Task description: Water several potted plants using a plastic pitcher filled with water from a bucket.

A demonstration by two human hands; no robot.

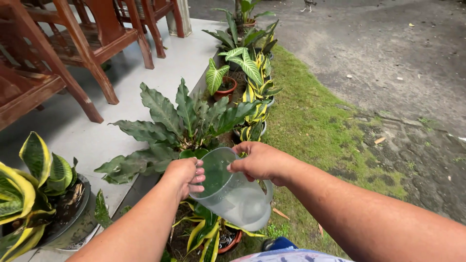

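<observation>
Both hands are holding the clear plastic pitcher (233,191), tilted toward 11 o'clock over the dark-leaved plant (182,121): left hand (187,175) closed on the rim, right hand (259,161) gripping the top edge. It seems light, smooth and maybe slippery when wet

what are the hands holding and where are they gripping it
Both hands hold a clear plastic jug, tilted toward the plants. The left hand grips its side just below the rim, and the right hand grips the rim on the opposite side.
</observation>
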